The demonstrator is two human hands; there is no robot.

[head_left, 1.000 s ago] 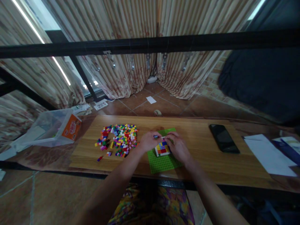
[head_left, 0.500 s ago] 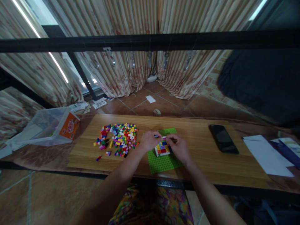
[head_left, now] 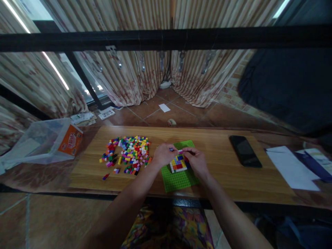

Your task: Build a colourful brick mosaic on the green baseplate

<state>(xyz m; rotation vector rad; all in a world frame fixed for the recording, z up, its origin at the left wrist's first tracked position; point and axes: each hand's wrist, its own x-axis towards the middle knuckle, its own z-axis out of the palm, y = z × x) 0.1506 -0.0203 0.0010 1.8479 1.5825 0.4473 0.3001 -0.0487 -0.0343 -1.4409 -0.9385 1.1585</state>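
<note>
On the green baseplate (head_left: 181, 182) sits a low build of coloured toy bricks (head_left: 178, 165), with a white edge and red, yellow, orange and blue pieces. My left hand (head_left: 164, 155) is closed at the build's far left, a small bluish brick (head_left: 171, 149) showing in its fingers. From the right, my right hand (head_left: 196, 160) reaches over the far edge, thumb and fingers pinched at a small pink brick (head_left: 181, 151). The left fingertips are close to this pink piece too. Fingers hide part of the build's far side.
A pile of loose bricks (head_left: 136, 152) lies left on the wooden board (head_left: 215, 180), with a few strays nearer me. A black phone (head_left: 245, 151) rests to the right. Beyond the board are a clear plastic box (head_left: 44, 141) and white papers (head_left: 292, 167).
The whole view has shifted slightly. Both hands stay at the far edge of the build, with only slight finger movement.
</note>
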